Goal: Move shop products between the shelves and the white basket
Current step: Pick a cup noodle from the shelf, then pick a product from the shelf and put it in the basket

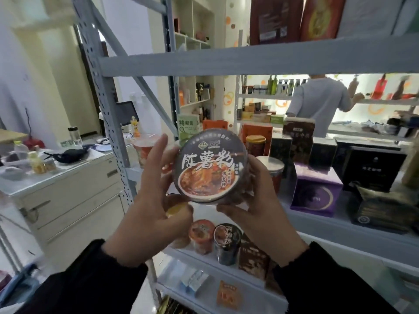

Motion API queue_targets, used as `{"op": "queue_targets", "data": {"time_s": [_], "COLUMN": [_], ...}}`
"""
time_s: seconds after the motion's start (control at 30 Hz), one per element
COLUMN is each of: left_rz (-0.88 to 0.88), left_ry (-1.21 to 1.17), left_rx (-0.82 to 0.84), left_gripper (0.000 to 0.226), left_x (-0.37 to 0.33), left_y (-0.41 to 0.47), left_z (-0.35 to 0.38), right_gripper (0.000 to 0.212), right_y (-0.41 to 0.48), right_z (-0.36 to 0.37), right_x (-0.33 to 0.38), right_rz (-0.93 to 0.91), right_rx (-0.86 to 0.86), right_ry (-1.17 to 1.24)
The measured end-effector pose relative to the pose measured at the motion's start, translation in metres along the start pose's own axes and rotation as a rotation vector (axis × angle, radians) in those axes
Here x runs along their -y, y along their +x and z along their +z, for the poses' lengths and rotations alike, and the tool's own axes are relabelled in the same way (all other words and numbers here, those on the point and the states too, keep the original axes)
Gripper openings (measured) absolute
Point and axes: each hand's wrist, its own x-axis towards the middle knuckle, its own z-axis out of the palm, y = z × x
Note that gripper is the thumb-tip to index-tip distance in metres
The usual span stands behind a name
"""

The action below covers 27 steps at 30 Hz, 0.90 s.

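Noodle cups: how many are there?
4: held cup between left hand and right hand; red cup behind left hand; orange-lidded cup and dark cup on lower shelf. Others may be hidden.

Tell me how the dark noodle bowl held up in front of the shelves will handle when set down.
The noodle bowl shines as if film-wrapped, so it may slip. Held up between the left hand and right hand, it is probably light. Round and wide, it should sit steady flat, but may roll on edge.
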Motion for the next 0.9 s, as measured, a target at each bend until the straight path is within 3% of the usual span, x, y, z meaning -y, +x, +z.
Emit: {"op": "queue_targets", "data": {"time_s": [0.1,0.23,0.47,0.57,0.8,0.9], "left_rz": [0.018,0.073,0.059,0.044,0.021,0.026], "left_ry": [0.287,0.696,0.641,0.649,0.820,0.852], "left_rx": [0.147,0.192,0.169,0.204,0.320,0.403], "left_gripper": [0.113,0.122,0.101,0.101,0.100,0.101], "left_x": [-0.018,-0.023,0.020,0.049,0.110,0.132], "left_y": [0.035,0.091,0.178,0.212,0.287,0.312], "left_z": [-0.019,-0.025,-0.027,-0.027,-0.027,-0.021], "right_gripper": [0.101,0.105,0.111,0.109,0.045,0.035], "right_y": [0.034,0.083,0.152,0.179,0.231,0.246], "right_z": [-0.007,-0.017,-0.040,-0.050,-0.071,-0.072], "right_x": [0.001,-0.002,0.006,-0.004,-0.046,-0.056], "right_rz": [-0.123,-0.239,0.025,0.055,0.149,0.202], "right_rx": [0.005,0.058,0.174,0.220,0.399,0.485], "right_ry": [-0.159,-0.362,-0.660,-0.821,-1.162,-1.323]}}
